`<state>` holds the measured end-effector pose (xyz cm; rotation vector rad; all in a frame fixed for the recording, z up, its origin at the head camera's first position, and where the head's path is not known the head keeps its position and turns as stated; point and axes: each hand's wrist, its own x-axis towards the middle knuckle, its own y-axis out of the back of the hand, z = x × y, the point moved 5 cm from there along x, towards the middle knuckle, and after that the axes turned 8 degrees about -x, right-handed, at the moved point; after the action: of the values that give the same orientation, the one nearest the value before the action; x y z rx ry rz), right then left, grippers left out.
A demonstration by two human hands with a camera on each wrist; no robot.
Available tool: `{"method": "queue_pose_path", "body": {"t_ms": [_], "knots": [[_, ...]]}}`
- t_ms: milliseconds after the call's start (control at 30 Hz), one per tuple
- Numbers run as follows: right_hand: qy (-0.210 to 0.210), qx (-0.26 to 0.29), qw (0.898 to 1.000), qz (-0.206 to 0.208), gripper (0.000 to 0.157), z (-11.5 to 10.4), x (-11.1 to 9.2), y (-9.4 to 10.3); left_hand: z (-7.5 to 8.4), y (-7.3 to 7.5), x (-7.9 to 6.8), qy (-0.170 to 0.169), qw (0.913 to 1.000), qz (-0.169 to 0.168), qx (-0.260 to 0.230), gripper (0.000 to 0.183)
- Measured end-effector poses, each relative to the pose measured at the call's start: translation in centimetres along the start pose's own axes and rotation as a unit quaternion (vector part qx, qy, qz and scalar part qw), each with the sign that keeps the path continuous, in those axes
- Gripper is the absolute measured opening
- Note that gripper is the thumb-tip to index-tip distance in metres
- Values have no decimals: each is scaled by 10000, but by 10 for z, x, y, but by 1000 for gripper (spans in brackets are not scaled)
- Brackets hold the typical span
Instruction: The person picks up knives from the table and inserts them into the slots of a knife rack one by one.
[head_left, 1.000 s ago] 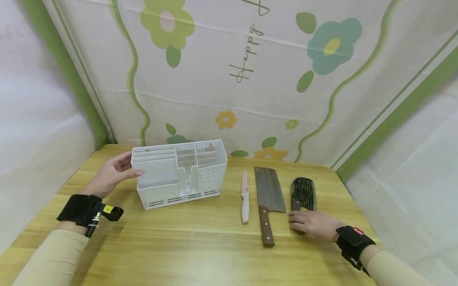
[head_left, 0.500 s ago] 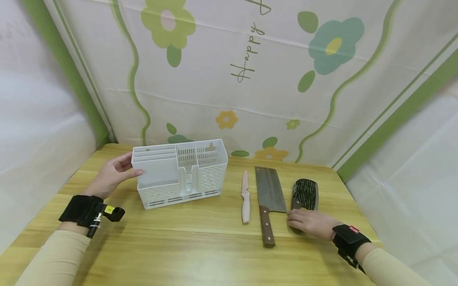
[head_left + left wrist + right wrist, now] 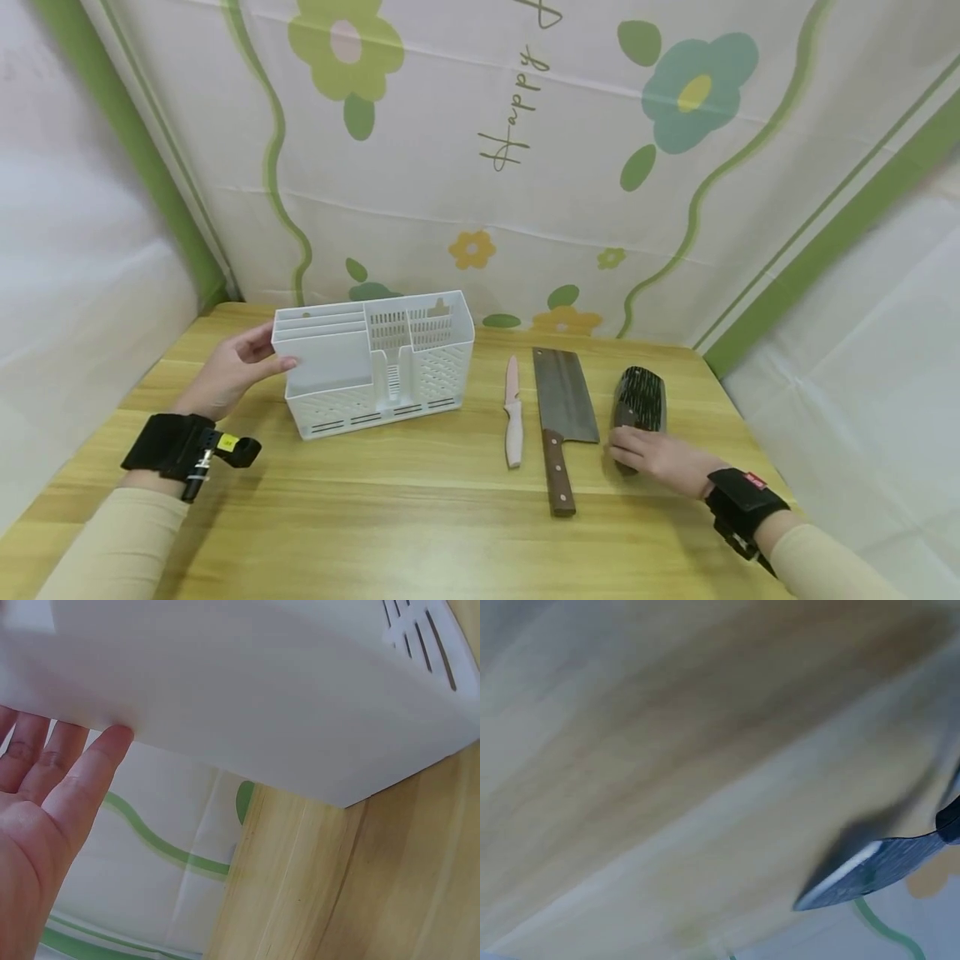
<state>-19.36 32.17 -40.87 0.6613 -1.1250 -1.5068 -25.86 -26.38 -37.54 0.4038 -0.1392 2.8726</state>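
Note:
A white plastic utensil rack (image 3: 438,379) with narrow slots stands on the table at the left. My left hand (image 3: 231,371) holds its left end, thumb at the front and fingers behind. The left wrist view shows fingertips at the edge of the smooth side wall (image 3: 240,697). At the right, my right hand (image 3: 663,462) grips the handle of a kitchen knife with a broad, black, white-streaked blade (image 3: 641,398); the hand covers most of the handle. The right wrist view catches the blade (image 3: 874,874) tilted, its bright edge over the wood, with the hand out of sight.
Between rack and right hand lie a paring knife (image 3: 513,421) with a pink blade and pale handle, and a large cleaver (image 3: 564,392) with a brown riveted handle (image 3: 558,479). A floral cloth (image 3: 420,192) hangs behind the wooden table (image 3: 375,508).
The black-bladed knife has tilted up from lying flat, and its handle has shifted away from the near edge with my right hand. My left hand and the rack hold still.

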Motion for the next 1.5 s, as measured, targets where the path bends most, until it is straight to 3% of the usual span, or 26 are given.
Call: {"method": "queue_pose_path", "body": {"t_ms": [67,133,200,267,367,533,633,700,933,1033,1200,1300,1500], "knots": [[-241,218,9995,65,61,5,0,7,-1,0,-1,2,10000,-3,-77,64],[-436,477,9976,240,63,10,2,15,-1,0,-1,-9,9999,-18,-110,64],[-591,557,9954,511,45,14,5,24,-1,1,-1,-15,9999,-47,-160,64],[-675,352,9932,887,33,20,9,34,-1,1,-1,-20,9998,-67,-174,64],[-821,-164,9858,1458,47,27,14,50,-1,1,-1,-21,9998,-67,-187,63],[-1048,-922,9652,2212,41,40,25,77,-1,0,-1,6,9999,-19,-169,63],[-1396,-946,9530,2517,39,47,33,93,0,0,-1,32,9998,-2,-178,64],[-1664,-879,9411,2810,38,53,39,103,0,0,-1,34,9999,5,-169,65],[-2558,-289,8831,3923,38,69,57,134,-1,0,-1,-39,9993,-71,-356,62],[-2820,-146,8666,4114,43,73,68,145,-1,0,-1,-61,9992,-77,-397,60],[-3125,377,8426,4370,25,79,92,162,-2,1,-3,-25,9988,-72,-493,60],[-3278,819,8257,4518,38,82,106,173,-2,1,-3,13,9983,-46,-578,59],[-3477,1609,7776,4985,37,91,130,192,-2,0,-2,172,9987,44,-468,65]]}}
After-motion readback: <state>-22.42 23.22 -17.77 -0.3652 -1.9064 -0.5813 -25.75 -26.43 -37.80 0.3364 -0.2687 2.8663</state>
